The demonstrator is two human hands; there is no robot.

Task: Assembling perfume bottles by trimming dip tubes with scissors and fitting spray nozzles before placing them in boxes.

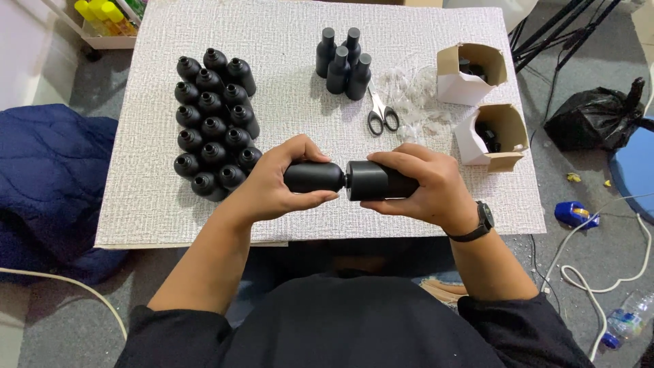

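A white, rough-textured rectangular table top point(300, 211) fills most of the view from above, with grey floor around it and a dark blue quilted cushion point(41, 177) lying to the left. On the left half of the table stands a tight cluster of uncapped matte black plastic bottles point(214, 126), upright with their open necks facing up. At the far middle stands a smaller group of four capped black bottles point(343, 61), also upright. On the right side sit two small open cardboard boxes with white outsides point(480, 102), one farther and one nearer, each with dark items inside. Between the capped bottles and the boxes lies a heap of crumpled clear plastic wrapping point(412, 95), and just left of it a pair of scissors with black handles point(380, 112), blades pointing far. At the near middle, above the table's near edge, the person holds one matte black bottle point(313, 177) on its side, its long axis running left to right, neck pointing right. The left hand point(276, 184) is curled firmly around the bottle's body. The right hand point(422, 184) is wrapped around a matte black cylindrical cap point(371, 180), which meets the bottle's neck. A black wristwatch point(482, 221) sits on the right wrist.
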